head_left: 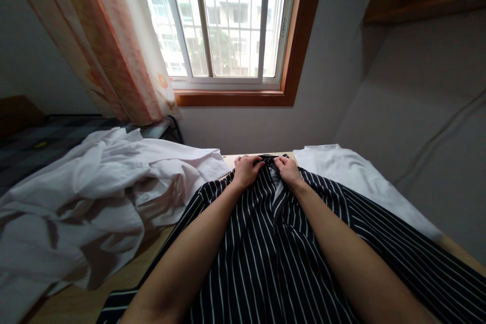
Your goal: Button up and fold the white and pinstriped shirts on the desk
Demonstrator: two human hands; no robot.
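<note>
A black shirt with white stripes (250, 243) lies spread over the wooden table (152, 258), its collar at the far edge and its sleeves out to both sides. My left hand (247, 169) pinches the collar on its left side. On the other side of the neck opening, my right hand (288, 170) grips the collar edge between thumb and fingers. Below the collar the shirt front is partly overlapped, and a pale strip of its inside shows between my hands. Both forearms reach across the shirt and cover parts of it.
Crumpled white clothing (114, 182) is heaped on the left. Folded white cloth (353, 177) lies at the right, by the wall. Behind stand a barred window (228, 25) and a patterned curtain (106, 35). A wooden shelf (425, 7) hangs upper right.
</note>
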